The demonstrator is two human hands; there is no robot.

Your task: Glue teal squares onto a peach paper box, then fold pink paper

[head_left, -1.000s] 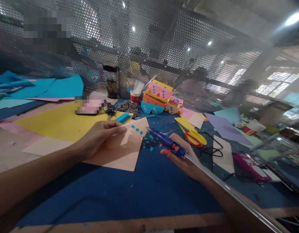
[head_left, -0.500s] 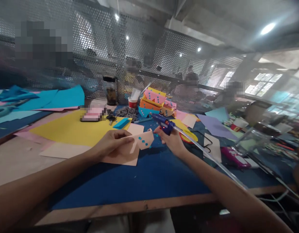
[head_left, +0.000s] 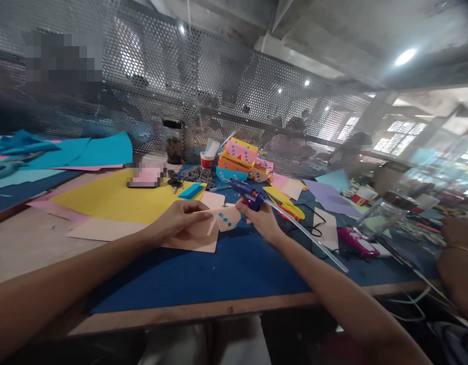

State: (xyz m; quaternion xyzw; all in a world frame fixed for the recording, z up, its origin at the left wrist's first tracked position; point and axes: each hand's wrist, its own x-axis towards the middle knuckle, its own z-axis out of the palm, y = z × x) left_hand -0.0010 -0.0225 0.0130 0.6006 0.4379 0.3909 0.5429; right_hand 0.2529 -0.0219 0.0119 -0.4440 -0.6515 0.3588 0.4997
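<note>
Head view: with my left hand (head_left: 179,221) I pinch a peach strip (head_left: 230,219) dotted with small blue squares, thumb on top, and hold it up over the near part of the table, just above a larger peach sheet (head_left: 201,244); my right hand (head_left: 261,219) is wrapped around a blue glue gun (head_left: 249,196), its nozzle pointing away from me and to the left, while a clear glue stick (head_left: 313,238) sticks out the back, and my fingertips there meet the strip's right end, though I cannot tell how firmly they press on it; beyond the gun sits a stack of dotted paper pieces (head_left: 239,161) in yellow, pink, orange and blue, with a red and white cup (head_left: 207,160) and a tangle of grey twine (head_left: 198,176) just left of it; farther left a yellow sheet (head_left: 105,198) lies under a blurred phone (head_left: 146,175) and some keys (head_left: 174,181); right of my right hand are yellow paper (head_left: 293,203), a black cord (head_left: 318,227) and a magenta device (head_left: 356,242), near a clear jar (head_left: 386,217)
</note>
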